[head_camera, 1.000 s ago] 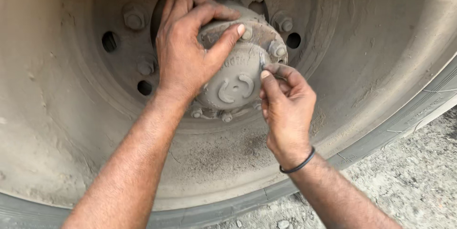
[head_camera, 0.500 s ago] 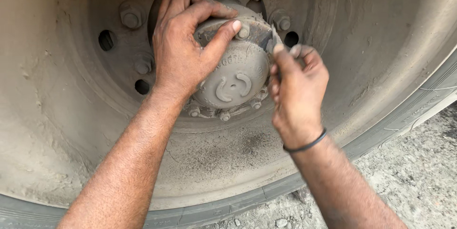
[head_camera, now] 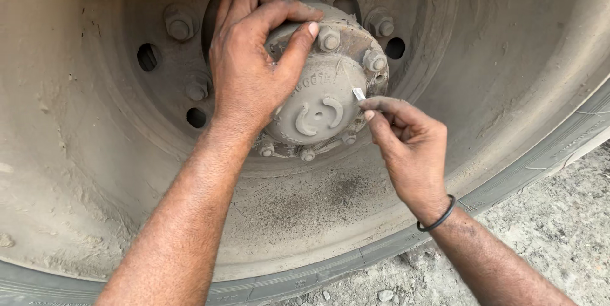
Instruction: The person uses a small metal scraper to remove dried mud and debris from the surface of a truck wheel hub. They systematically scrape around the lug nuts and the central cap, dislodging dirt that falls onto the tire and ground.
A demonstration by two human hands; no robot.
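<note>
A dusty grey hub cap (head_camera: 321, 99) ringed with bolts sits at the centre of a large truck wheel (head_camera: 89, 153). My left hand (head_camera: 254, 71) grips the hub cap from the top left, thumb pressed along its upper right side. My right hand (head_camera: 406, 144), with a black band at the wrist, pinches a thin pale strip (head_camera: 358, 93) between thumb and fingers. The strip's tip touches the right edge of the hub cap.
Lug nuts (head_camera: 180, 25) and round holes (head_camera: 147, 56) ring the dirty rim. The tyre's edge (head_camera: 540, 153) curves along the lower right. Gravelly ground (head_camera: 559, 236) with small stones lies at the bottom right.
My right hand dropped from the hub's upper right bolt and turned, now pinching the thin strip against the cap's right edge. My left hand kept its hold on the hub cap.
</note>
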